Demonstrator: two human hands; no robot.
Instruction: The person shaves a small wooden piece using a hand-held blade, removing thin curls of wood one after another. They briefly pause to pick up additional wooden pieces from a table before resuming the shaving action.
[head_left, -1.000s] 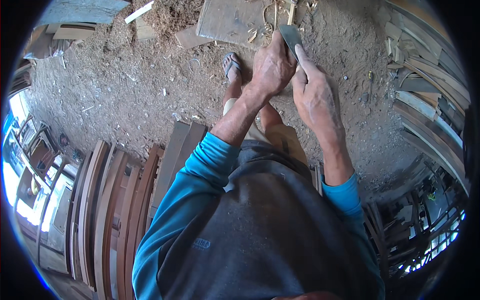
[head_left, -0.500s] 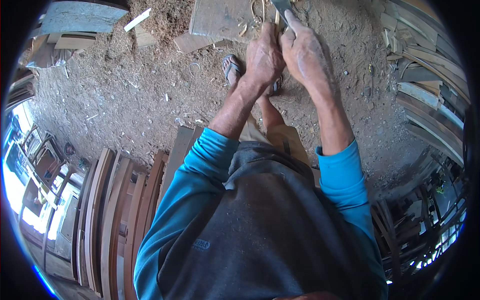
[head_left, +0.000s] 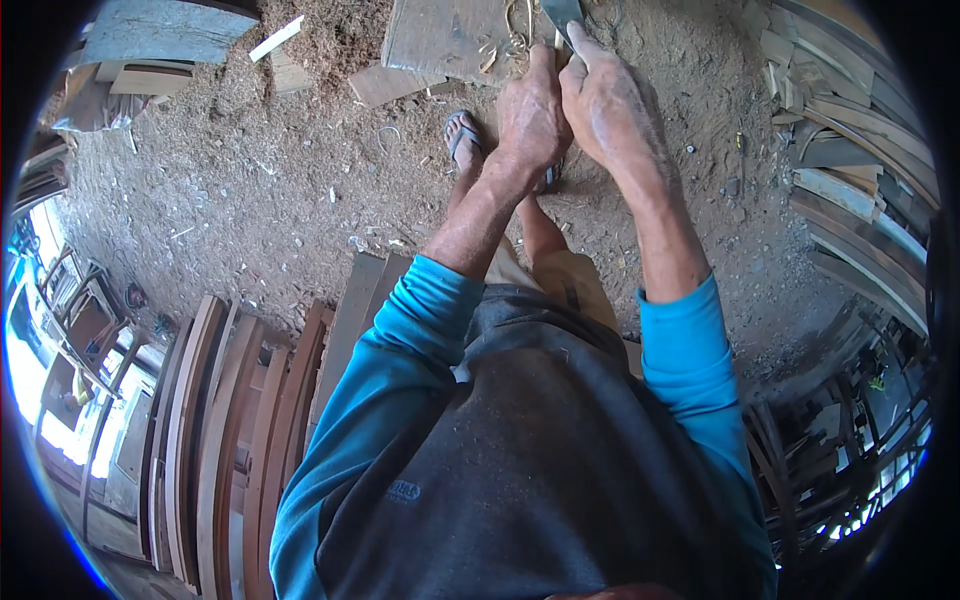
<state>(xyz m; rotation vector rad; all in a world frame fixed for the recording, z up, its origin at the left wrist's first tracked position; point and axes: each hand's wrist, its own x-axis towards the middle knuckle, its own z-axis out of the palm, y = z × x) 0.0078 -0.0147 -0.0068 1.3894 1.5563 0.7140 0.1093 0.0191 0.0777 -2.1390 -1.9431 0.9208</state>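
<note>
Close together at the top of the view, my two hands work over the dirt floor. My left hand is closed round a thin pale wooden stick, of which only a short end shows. A knife with a broad grey blade is in my right hand, whose index finger lies stretched along the blade's back. The blade lies against or just beside the stick; I cannot tell which. Its handle is hidden in my fist. Curled wood shavings lie on a board left of the knife.
Below my hands are my sandalled feet. Long planks stand stacked at lower left, and more lumber is piled along the right. Scrap boards lie at upper left. A small screwdriver-like tool rests on the dirt.
The knife and my right index finger have shifted very slightly, and the blade shows a little more. Both hands keep their grip.
</note>
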